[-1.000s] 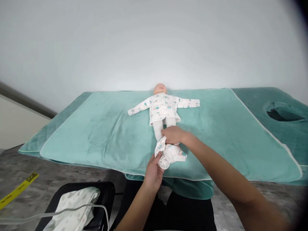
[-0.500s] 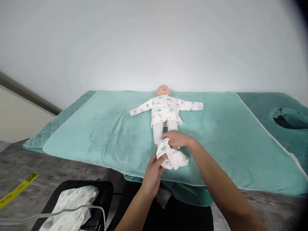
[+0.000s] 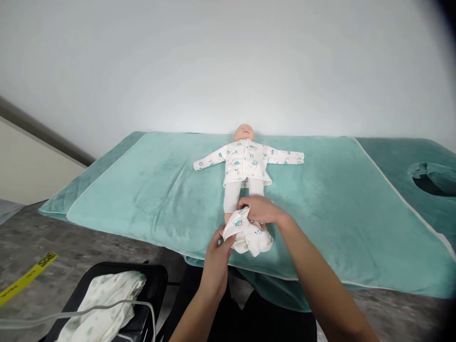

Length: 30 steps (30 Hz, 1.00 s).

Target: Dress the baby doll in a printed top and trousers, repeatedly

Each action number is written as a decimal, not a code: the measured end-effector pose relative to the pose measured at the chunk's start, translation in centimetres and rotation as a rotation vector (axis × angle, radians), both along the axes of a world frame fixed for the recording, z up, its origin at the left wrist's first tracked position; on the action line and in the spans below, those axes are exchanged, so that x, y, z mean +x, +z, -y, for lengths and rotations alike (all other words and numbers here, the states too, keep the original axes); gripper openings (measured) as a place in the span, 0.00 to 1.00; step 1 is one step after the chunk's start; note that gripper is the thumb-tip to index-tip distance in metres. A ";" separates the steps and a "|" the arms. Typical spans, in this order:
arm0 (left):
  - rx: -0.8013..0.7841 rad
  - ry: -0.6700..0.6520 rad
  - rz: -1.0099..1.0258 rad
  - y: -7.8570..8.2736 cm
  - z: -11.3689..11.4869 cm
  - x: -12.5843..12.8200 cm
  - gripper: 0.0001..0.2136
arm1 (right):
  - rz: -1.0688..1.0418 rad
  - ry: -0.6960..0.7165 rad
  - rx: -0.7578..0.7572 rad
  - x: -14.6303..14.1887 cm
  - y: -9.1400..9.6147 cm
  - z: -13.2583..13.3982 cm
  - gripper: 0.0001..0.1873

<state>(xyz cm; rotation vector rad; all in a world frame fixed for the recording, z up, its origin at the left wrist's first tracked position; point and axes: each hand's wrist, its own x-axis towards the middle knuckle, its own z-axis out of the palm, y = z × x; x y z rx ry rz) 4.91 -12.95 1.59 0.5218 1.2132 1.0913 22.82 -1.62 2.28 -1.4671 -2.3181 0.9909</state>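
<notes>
A baby doll point(image 3: 245, 164) lies on its back on a teal towel point(image 3: 149, 190), arms spread, wearing a white printed top; its pale legs are bare. At its feet is a bunched pair of white printed trousers point(image 3: 249, 235). My left hand point(image 3: 216, 254) pinches the near left edge of the trousers. My right hand point(image 3: 261, 210) grips their top edge over the doll's lower legs. The doll's feet are hidden under the cloth and my hands.
The towel covers a teal massage table with a face hole point(image 3: 432, 178) at the far right. A black bin point(image 3: 142, 289) at the lower left holds white printed cloth point(image 3: 103, 304) and a pale tube. Yellow tape point(image 3: 24, 278) marks the grey floor. A white wall stands behind.
Both hands have kept hold of the trousers and shifted slightly left, spreading the left edge of the cloth at the doll's legs. The camera has tipped a little.
</notes>
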 end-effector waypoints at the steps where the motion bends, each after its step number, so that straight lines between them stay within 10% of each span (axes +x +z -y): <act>1: 0.008 0.001 -0.002 -0.1 0.0 -0.1 0.11 | -0.009 0.001 0.004 0.0 -0.1 0.0 0.11; 10: 0.160 -0.084 -0.177 -1.6 -1.6 -1.3 0.18 | -0.246 0.031 -0.099 1.1 -0.8 -0.1 0.15; 18: 0.386 -0.307 -0.600 -3.5 -7.4 -5.0 0.09 | -0.431 -0.136 -0.128 1.3 -2.0 0.6 0.11; 30: 0.585 -0.282 -0.414 -5.9 -15.9 -2.8 0.07 | -0.531 -0.423 0.086 3.7 -2.6 -0.7 0.15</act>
